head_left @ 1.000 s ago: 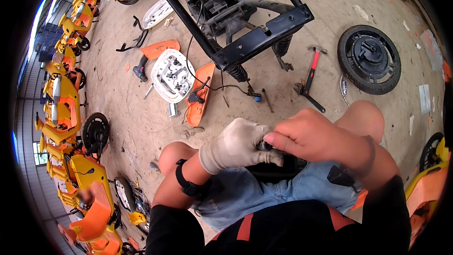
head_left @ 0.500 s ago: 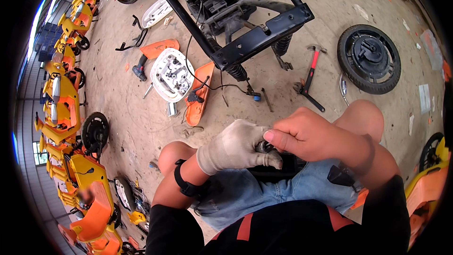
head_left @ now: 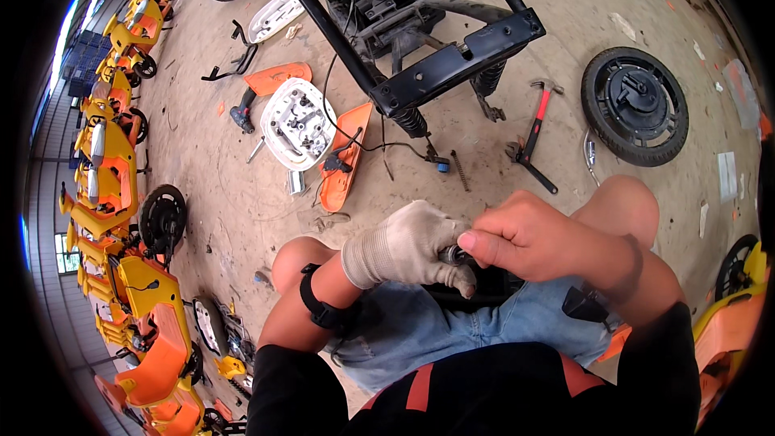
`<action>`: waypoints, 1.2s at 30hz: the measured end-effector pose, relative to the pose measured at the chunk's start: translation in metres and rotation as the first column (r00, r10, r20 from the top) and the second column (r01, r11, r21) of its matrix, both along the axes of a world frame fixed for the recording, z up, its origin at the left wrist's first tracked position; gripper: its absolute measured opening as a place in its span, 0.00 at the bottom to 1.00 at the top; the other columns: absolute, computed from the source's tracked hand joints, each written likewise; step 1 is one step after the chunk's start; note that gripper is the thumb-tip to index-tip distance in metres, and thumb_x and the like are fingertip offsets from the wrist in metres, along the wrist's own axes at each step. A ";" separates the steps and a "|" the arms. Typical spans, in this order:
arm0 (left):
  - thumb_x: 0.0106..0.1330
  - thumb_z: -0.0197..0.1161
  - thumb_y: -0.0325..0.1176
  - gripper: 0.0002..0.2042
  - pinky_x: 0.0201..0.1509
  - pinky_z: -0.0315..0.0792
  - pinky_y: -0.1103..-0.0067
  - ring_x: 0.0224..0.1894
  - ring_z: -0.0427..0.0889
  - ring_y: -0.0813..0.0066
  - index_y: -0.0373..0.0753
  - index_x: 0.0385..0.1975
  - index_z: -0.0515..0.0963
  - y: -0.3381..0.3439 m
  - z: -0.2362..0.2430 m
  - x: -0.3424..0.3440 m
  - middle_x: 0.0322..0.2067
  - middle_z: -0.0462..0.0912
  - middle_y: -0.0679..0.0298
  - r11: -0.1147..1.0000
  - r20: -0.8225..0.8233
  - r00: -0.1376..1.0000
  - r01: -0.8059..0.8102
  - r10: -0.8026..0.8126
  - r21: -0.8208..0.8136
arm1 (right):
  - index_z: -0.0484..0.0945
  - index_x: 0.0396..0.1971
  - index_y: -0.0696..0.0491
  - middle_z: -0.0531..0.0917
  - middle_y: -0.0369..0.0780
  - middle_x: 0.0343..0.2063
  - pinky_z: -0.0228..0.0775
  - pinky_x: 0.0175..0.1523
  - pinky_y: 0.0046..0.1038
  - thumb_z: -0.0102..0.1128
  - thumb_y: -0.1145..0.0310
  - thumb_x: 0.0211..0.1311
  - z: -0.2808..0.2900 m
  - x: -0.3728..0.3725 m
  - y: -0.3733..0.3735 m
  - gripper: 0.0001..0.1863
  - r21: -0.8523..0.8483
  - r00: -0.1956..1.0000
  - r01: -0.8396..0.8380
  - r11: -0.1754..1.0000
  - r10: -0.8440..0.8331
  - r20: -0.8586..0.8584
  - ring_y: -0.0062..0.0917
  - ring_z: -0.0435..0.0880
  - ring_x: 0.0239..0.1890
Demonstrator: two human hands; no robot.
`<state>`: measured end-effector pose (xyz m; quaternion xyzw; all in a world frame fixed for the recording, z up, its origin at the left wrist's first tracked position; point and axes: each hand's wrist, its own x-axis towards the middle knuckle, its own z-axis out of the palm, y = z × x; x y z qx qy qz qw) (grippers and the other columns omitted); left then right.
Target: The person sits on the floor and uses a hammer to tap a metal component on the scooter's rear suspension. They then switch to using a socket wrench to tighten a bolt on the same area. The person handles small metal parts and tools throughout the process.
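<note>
Blk frame (head_left: 452, 64), hammer (head_left: 534, 133), wheel (head_left: 635, 105)

Head camera looks steeply down, close over the lap, floor (head_left: 242, 194) beyond.

Bare floor (head_left: 242, 194) lies open leftward; black frame (head_left: 452, 73) and hammer (head_left: 534, 136) block ahead

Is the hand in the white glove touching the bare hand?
Touching. In the head view, the white-gloved left hand and bare right hand press together around a small dark part.
</note>
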<state>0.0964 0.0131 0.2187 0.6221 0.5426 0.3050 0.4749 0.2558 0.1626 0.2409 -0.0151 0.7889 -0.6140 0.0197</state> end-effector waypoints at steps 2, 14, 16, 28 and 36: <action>0.47 0.75 0.56 0.22 0.29 0.73 0.72 0.26 0.81 0.59 0.44 0.32 0.82 0.002 0.003 0.001 0.21 0.81 0.60 1.000 -0.021 0.999 0.024 -0.024 -0.017 | 0.76 0.19 0.58 0.74 0.45 0.12 0.67 0.24 0.32 0.50 0.56 0.71 -0.004 0.002 -0.001 0.24 -0.008 0.999 0.016 1.000 -0.016 -0.044 0.37 0.74 0.15; 0.50 0.73 0.55 0.22 0.30 0.73 0.71 0.28 0.81 0.59 0.47 0.37 0.81 0.000 0.006 0.007 0.23 0.81 0.62 0.999 -0.060 0.997 0.039 -0.038 0.016 | 0.78 0.19 0.56 0.75 0.42 0.12 0.66 0.24 0.30 0.50 0.58 0.71 -0.006 0.015 -0.005 0.22 -0.035 0.999 0.021 0.999 -0.020 0.028 0.34 0.74 0.15; 0.50 0.72 0.56 0.22 0.31 0.73 0.70 0.29 0.81 0.59 0.47 0.38 0.81 -0.001 0.006 0.007 0.24 0.81 0.62 0.998 -0.081 0.996 0.045 -0.042 0.038 | 0.78 0.19 0.56 0.76 0.41 0.12 0.65 0.25 0.30 0.51 0.58 0.71 -0.007 0.015 -0.004 0.22 -0.041 0.998 -0.006 0.999 0.009 0.069 0.33 0.75 0.15; 0.52 0.75 0.49 0.19 0.25 0.72 0.74 0.22 0.81 0.64 0.41 0.31 0.79 -0.034 -0.014 -0.005 0.19 0.79 0.64 0.979 -0.034 0.998 -0.049 0.057 0.199 | 0.75 0.16 0.55 0.71 0.36 0.09 0.63 0.21 0.25 0.50 0.59 0.72 -0.005 0.031 0.003 0.24 -0.110 0.954 0.199 0.974 -0.167 0.249 0.20 0.72 0.13; 0.60 0.64 0.57 0.25 0.35 0.74 0.65 0.29 0.82 0.52 0.35 0.31 0.76 -0.007 0.009 0.009 0.24 0.80 0.51 0.970 -0.281 0.945 -0.209 0.168 -0.124 | 0.75 0.20 0.58 0.73 0.35 0.11 0.63 0.23 0.23 0.53 0.58 0.71 0.010 0.011 -0.005 0.22 0.015 0.914 0.374 0.927 -0.371 0.165 0.14 0.71 0.17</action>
